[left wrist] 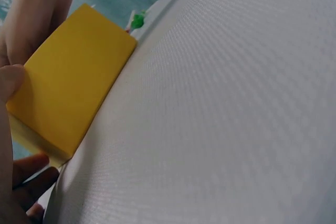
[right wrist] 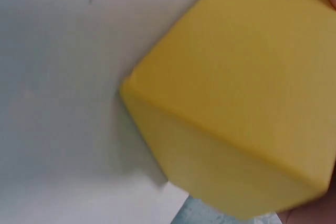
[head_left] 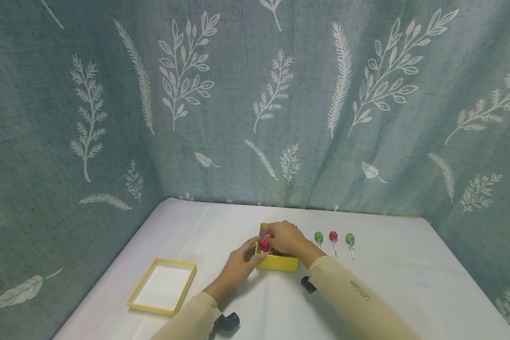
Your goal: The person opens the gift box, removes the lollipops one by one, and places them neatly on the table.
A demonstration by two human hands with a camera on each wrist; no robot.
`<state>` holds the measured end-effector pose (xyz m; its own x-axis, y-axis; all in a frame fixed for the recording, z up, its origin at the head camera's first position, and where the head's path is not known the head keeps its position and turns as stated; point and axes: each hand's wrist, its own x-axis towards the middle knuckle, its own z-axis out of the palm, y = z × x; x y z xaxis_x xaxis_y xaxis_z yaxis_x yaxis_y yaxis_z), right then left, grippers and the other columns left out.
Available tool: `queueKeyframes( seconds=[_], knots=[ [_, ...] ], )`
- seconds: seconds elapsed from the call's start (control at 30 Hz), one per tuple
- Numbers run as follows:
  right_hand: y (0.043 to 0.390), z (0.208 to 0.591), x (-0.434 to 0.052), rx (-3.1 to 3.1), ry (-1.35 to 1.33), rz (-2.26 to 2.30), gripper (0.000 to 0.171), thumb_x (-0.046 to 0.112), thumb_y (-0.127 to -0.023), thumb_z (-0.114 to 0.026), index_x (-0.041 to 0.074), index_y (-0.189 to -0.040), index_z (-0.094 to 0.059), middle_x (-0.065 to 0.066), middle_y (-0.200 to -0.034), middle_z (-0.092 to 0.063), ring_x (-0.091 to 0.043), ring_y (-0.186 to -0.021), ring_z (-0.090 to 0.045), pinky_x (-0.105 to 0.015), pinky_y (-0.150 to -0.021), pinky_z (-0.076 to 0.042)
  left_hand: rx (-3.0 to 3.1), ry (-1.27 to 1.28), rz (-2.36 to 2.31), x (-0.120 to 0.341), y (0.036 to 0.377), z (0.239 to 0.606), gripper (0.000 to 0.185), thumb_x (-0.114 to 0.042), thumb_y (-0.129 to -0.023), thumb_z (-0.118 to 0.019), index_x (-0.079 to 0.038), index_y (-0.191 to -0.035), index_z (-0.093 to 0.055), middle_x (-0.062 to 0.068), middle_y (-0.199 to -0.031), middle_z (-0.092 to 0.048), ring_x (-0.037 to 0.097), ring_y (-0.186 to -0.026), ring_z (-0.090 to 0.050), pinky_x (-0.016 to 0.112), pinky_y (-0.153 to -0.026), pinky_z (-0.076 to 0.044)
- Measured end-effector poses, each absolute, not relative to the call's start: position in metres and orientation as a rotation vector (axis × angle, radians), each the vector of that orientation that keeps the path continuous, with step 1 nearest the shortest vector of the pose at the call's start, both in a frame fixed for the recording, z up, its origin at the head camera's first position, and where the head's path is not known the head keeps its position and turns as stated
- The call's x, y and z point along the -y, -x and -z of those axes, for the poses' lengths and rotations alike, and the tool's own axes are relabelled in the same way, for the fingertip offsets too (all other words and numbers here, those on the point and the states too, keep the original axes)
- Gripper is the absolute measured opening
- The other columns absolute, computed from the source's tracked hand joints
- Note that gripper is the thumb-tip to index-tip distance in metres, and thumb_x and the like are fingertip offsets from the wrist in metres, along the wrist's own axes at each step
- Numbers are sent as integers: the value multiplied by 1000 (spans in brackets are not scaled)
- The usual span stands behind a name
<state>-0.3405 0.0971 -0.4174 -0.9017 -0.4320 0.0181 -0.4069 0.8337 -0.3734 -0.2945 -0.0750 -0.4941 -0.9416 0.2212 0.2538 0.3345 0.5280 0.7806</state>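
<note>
A small yellow box stands open in the middle of the white table. My left hand grips its left end; in the left wrist view the thumb and fingers flank the box wall. My right hand curls over the box and pinches a red lollipop at the left rim. The box inside is mostly hidden by the hands. The right wrist view shows only the box's outer side.
Three lollipops lie in a row right of the box: green, red, green. The yellow lid lies upturned at the front left. A leaf-patterned curtain backs the table.
</note>
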Motion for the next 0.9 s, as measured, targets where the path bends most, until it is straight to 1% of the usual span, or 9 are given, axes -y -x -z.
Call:
queueKeyframes(
  seconds=[0.1,0.17,0.3,0.4,0.47,0.63,0.77,0.9],
  knots=[
    [341,421,-92,-2935,741,541,13,27,-83,-60,21,-94,-63,13,-66,-58,-9,-59,-53,-29,-57,-46,2637,485,1380,75,295,495,50,-51,-82,-54,-40,-129,-40,-9,-131,-44,22,-117,-45,52,-95,-31],
    [341,423,-89,-2953,758,500,11,30,-82,-61,22,-90,-62,14,-65,-56,-8,-58,-51,-27,-57,-44,2635,490,1380,75,295,495,50,-51,-82,-54,-41,-129,-39,-9,-132,-43,23,-117,-45,51,-95,-31],
    [341,426,-85,-2955,731,456,12,30,-80,-64,19,-82,-59,9,-61,-53,-10,-54,-49,-25,-52,-43,2621,501,1380,75,295,496,50,-50,-82,-55,-41,-129,-40,-10,-131,-44,21,-117,-44,49,-96,-31],
    [340,428,-82,-2949,712,453,13,26,-78,-67,16,-82,-60,6,-60,-52,-10,-52,-49,-23,-52,-43,2605,517,1376,75,295,495,50,-53,-81,-54,-41,-128,-40,-13,-129,-45,20,-116,-45,48,-96,-32],
    [340,428,-81,-2952,695,444,13,26,-77,-68,15,-81,-61,7,-61,-51,-9,-52,-49,-22,-53,-43,2604,523,1383,75,294,494,50,-54,-81,-54,-41,-128,-40,-15,-129,-44,19,-116,-45,48,-96,-32],
    [340,427,-79,-2977,658,391,10,27,-78,-67,19,-77,-61,10,-63,-52,-8,-56,-49,-23,-55,-43,2617,530,1395,74,292,492,49,-52,-82,-53,-42,-128,-39,-15,-131,-42,22,-116,-45,49,-96,-32],
    [341,426,-78,-2992,651,365,6,24,-78,-65,18,-81,-63,10,-64,-53,-9,-57,-50,-24,-56,-43,2627,523,1400,74,292,491,49,-53,-82,-52,-42,-128,-38,-14,-132,-42,22,-117,-44,50,-96,-32],
    [341,426,-78,-3007,644,341,9,24,-78,-65,18,-85,-64,11,-66,-53,-9,-59,-50,-25,-57,-44,2637,502,1401,75,292,491,50,-53,-82,-53,-42,-129,-39,-11,-131,-43,20,-118,-44,49,-96,-31]
  ],
)
